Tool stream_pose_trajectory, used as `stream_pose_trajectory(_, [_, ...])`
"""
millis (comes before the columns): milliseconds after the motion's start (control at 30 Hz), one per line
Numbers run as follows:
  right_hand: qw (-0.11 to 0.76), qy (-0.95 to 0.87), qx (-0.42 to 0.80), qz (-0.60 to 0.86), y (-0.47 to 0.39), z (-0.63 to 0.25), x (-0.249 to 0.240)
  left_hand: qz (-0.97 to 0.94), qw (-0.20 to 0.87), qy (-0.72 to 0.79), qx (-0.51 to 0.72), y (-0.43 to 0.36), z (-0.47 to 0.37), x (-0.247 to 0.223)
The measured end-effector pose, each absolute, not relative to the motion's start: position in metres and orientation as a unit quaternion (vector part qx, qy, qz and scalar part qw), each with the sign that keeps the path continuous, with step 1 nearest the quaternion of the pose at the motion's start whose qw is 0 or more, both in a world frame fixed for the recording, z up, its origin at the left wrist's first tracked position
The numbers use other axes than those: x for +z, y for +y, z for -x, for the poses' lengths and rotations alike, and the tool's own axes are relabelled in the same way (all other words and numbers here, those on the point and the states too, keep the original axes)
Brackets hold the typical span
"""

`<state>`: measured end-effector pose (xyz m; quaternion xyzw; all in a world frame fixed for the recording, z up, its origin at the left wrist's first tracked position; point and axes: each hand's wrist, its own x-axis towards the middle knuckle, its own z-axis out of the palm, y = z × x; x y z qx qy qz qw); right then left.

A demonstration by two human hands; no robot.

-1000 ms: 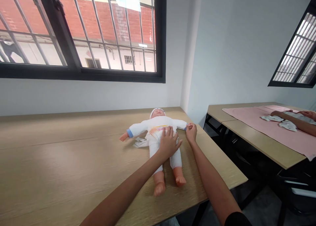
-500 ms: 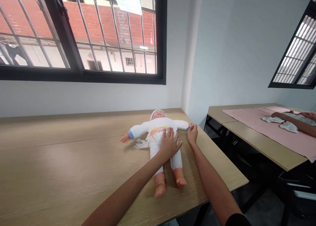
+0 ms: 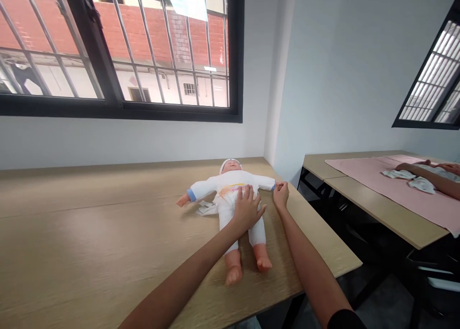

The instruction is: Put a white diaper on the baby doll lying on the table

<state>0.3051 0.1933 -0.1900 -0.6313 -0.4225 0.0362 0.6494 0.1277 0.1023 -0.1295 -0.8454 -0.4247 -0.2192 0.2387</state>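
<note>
A baby doll lies on its back on the wooden table, arms stretched out to the sides, bare feet toward me. It has white clothes with blue cuffs and a white cap. A white diaper with coloured print covers its belly, and a loose white side flap sticks out on the left. My left hand rests flat on the front of the diaper, fingers spread. At the end of the doll's right-side sleeve, my right hand is closed around the doll's small hand, which is mostly hidden.
The table's right edge runs close beside my right forearm. Past a gap, a second table carries a pink cloth, small white cloth pieces, and another person's arm beside another doll. A barred window is in the wall behind.
Both hands and the doll keep their places; only the camera view has shifted very slightly.
</note>
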Motion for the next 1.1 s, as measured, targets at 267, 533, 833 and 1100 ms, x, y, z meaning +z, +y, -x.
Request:
stream_pose_trajectory(267, [0.626, -0.484, 0.059, 0.608, 0.204, -0.307, -0.2, 0.84, 0.257, -0.422, -0.226, 0.104, -0.127, -0.132])
stream_pose_trajectory(533, [0.591, -0.516, -0.009, 0.62, 0.202, -0.31, -0.199, 0.842, 0.244, -0.424, -0.229, 0.103, -0.127, -0.132])
stream_pose_trajectory(833, [0.542, -0.528, -0.072, 0.65, 0.192, -0.304, -0.192, 0.846, 0.246, -0.421, -0.217, 0.1, -0.127, -0.131])
stream_pose_trajectory(1100, [0.544, -0.508, -0.059, 0.666, 0.193, -0.306, -0.191, 0.875, 0.139, -0.4, -0.233, 0.106, -0.113, -0.108])
